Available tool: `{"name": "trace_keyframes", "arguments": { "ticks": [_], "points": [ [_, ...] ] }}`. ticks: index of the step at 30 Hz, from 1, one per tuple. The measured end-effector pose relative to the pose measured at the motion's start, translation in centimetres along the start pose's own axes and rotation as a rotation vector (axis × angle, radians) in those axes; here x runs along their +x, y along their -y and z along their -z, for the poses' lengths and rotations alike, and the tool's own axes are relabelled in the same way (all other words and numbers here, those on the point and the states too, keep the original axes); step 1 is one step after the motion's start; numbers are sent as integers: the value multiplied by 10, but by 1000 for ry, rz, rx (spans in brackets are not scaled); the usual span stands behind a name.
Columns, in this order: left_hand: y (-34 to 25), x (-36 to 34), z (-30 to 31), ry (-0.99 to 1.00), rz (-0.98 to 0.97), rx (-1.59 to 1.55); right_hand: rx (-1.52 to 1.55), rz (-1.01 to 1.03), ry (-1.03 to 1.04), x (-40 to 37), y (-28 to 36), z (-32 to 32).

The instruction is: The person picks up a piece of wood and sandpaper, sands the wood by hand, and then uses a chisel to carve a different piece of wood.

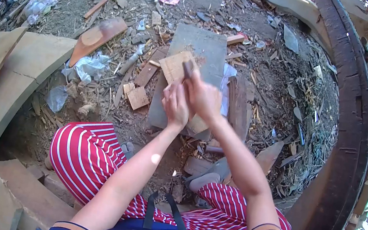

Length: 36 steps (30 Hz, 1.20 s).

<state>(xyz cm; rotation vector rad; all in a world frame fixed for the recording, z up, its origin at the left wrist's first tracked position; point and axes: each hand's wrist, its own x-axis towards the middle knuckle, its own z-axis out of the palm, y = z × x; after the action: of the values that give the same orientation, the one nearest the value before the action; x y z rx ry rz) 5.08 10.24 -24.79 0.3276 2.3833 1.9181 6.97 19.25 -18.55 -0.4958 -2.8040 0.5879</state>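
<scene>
My right hand (203, 100) is closed around a short dark brown piece (187, 70), like a wooden handle, whose end sticks out beyond the fingers. Close beside it, my left hand (176, 105) has its fingers curled, and what they hold is hidden. Both hands are over a light wooden board (176, 64), which lies slantwise on a grey flat slab (200, 39). Part of the board is covered by the hands. Small wood crumbs lie on the slab near the board.
Small wood blocks (138, 98) and a reddish plank (151, 66) lie left of the slab; a dark plank (238, 105) lies right. Further left are a shaped wood piece (99, 38), plastic bags (91, 66) and large curved timbers (32, 60). A long dark beam (348, 108) curves along the right.
</scene>
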Motion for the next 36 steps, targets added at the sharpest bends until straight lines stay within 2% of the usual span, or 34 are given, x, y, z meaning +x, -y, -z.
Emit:
{"name": "trace_keyframes", "arguments": {
  "ticks": [2,4,6,8,10,12,14,15,16,18,19,22,23,24,26,27,28,30,31,32,34,36],
  "points": [
    [-14,4,3,14,-46,61,-107,-202,-46,26,-22,-6],
    [-7,10,3,31,-89,59,-27,-272,-130,30,-16,-8],
    [-3,3,0,-16,-57,42,-4,44,-138,3,12,6],
    [3,-2,-1,-7,-4,56,-5,40,-40,0,3,6],
    [-13,4,2,34,-23,49,-74,-201,-96,25,-25,-6],
    [-1,7,1,60,-49,36,-26,-253,-134,24,-13,-6],
    [26,-1,-9,-15,-106,-129,97,86,-73,-6,17,9],
    [19,1,-3,15,-79,65,119,98,-76,-8,13,10],
    [6,6,-4,26,35,-22,35,26,-112,0,2,3],
    [-11,6,3,39,-27,-10,-6,-270,-132,24,-22,-1],
    [-10,10,3,48,-48,-9,-21,-296,-132,24,-18,-2],
    [4,5,0,2,-97,36,86,45,-110,-17,15,11],
    [7,10,-4,20,-114,19,109,44,-95,-19,2,5],
    [4,10,-1,39,-121,12,25,42,-204,-13,-2,6],
    [-3,6,2,40,-88,14,-48,-256,-198,10,-36,-15],
    [-3,6,3,33,-92,15,-66,-285,-130,8,-22,-6],
    [-2,7,1,26,-88,12,-33,-149,-157,-6,-7,0],
    [3,8,-4,17,-67,-19,52,18,-80,-33,14,4],
    [0,9,-4,24,-68,-2,32,12,-92,-31,8,5],
    [-2,8,-1,32,-70,20,38,-22,-179,-21,-1,4],
    [1,8,2,60,-102,-37,-65,-279,-187,7,-37,-13],
    [-7,7,1,49,-53,12,-75,-314,-216,-1,-19,-9]
  ]
}}
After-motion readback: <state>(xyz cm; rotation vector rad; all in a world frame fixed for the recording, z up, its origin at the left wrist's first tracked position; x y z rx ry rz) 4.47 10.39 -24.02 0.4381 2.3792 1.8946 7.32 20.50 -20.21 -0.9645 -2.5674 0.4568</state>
